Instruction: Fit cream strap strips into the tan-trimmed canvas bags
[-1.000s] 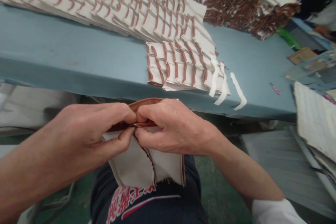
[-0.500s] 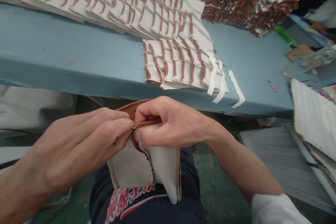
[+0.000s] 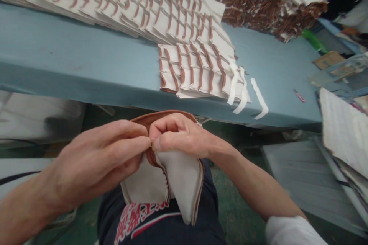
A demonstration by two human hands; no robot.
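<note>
A white fabric piece with brown edging [image 3: 184,183] hangs over my lap, its brown upper edge curving behind my fingers. My left hand [image 3: 106,153] pinches the edge near a seam, fingers pressed together. Right against those fingertips, my right hand [image 3: 184,136] pinches the same edge between thumb and curled forefinger. A scalloped brown seam runs down the front of the piece below the pinch. The exact spot between the fingertips is hidden. Beneath the piece lies dark cloth with red lettering [image 3: 138,218].
A blue table [image 3: 71,61] runs across in front. On it lie rows of white pieces with brown edges [image 3: 198,69], white strips [image 3: 259,99], a small pink-handled tool [image 3: 299,95] and a heap of brown and white pieces [image 3: 253,0]. White sheets [image 3: 343,134] stand at right.
My right hand has turned and drawn its fingers in beside my left fingertips. More of the brown upper edge shows behind it, and the fabric's right side has swung slightly right.
</note>
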